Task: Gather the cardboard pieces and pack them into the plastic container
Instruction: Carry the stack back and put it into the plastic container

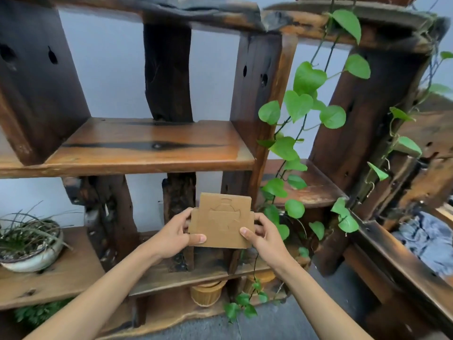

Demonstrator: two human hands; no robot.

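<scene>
A flat brown cardboard piece (221, 220) with die-cut outlines is held upright in front of a rustic wooden shelf unit. My left hand (180, 233) grips its left edge, thumb on the front face. On the right edge sits my right hand (261, 233), thumb pressed on the lower front corner. No plastic container is in view.
The dark wooden shelf (147, 146) has bare boards at mid height. A ceramic bowl with grassy plant (31, 244) sits lower left. A trailing green vine (301, 106) hangs on the right. Woven baskets (207, 292) stand on the bottom board. Grey cloth (426, 239) lies far right.
</scene>
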